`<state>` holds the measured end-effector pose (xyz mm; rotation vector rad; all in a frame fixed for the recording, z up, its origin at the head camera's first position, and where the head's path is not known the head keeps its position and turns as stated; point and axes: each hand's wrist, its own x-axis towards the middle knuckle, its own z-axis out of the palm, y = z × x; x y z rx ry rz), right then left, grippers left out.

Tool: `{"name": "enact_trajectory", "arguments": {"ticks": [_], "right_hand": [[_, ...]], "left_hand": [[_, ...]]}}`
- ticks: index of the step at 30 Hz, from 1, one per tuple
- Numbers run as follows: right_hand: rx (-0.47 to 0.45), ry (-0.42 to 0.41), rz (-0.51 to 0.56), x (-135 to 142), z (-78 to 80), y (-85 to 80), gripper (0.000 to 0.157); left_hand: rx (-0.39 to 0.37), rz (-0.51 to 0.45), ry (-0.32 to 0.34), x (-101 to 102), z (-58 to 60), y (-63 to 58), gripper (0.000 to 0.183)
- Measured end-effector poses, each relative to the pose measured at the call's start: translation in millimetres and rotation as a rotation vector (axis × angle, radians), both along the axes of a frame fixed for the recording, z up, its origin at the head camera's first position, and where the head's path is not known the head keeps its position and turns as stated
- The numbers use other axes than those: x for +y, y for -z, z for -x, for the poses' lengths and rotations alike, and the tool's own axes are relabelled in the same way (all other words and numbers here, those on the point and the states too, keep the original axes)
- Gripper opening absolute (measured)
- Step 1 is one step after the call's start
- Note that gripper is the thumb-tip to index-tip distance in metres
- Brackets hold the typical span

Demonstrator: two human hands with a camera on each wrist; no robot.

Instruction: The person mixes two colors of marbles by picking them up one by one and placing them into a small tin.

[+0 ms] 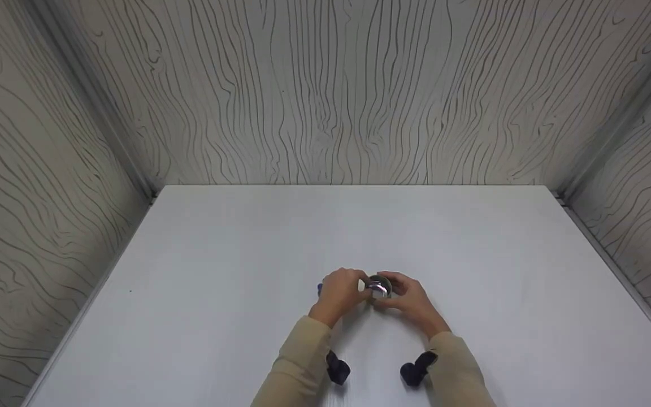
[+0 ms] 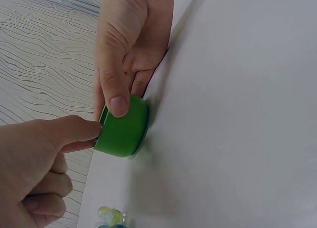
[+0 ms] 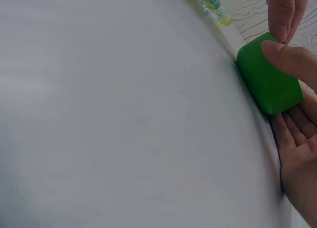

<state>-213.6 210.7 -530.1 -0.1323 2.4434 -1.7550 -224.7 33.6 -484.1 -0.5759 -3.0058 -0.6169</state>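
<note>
A small round bowl, bright green outside and shiny metallic inside, stands on the white table. My right hand holds it from the right, thumb against the outer wall and the other fingers around the far side and base. From the left, my left hand reaches to the rim with thumb and index finger pinched together. A dark blue glint of a small glass marble shows at those fingertips, mostly hidden. Beside the left hand lie clear glass marbles with yellow and blue inside.
The white table meets a wood-patterned back wall, with similar panels on both sides. Black wrist-worn devices hang below the sleeves close over the tabletop.
</note>
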Motion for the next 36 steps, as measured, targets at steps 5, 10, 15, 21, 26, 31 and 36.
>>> {"name": "enact_trajectory", "arguments": {"ticks": [5,10,15,21,26,31,36], "right_hand": [[-0.006,0.014,-0.009,-1,0.3,0.4,0.064],[0.005,0.015,-0.026,0,0.1,1.0,0.064],[0.007,0.009,-0.028,0,1.4,2.9,0.064],[0.016,-0.001,-0.021,1,1.3,1.2,0.065],[0.01,-0.004,-0.009,1,0.8,-1.5,0.066],[0.005,-0.005,-0.021,1,0.6,-1.8,0.068],[0.003,0.008,-0.038,1,0.9,-0.2,0.067]], "left_hand": [[0.023,-0.024,0.016,-3,-1.9,-0.8,0.018],[0.03,-0.032,0.019,-5,-2.0,0.0,0.017],[0.054,-0.027,0.02,-8,-1.7,0.2,0.017],[0.075,-0.052,0.029,-13,-1.1,-1.0,0.018],[0.051,-0.052,0.027,-16,-0.1,-2.2,0.019],[0.032,-0.065,0.005,-19,1.3,-3.5,0.018],[-0.004,-0.092,-0.026,-24,2.5,-5.5,0.018]]}}
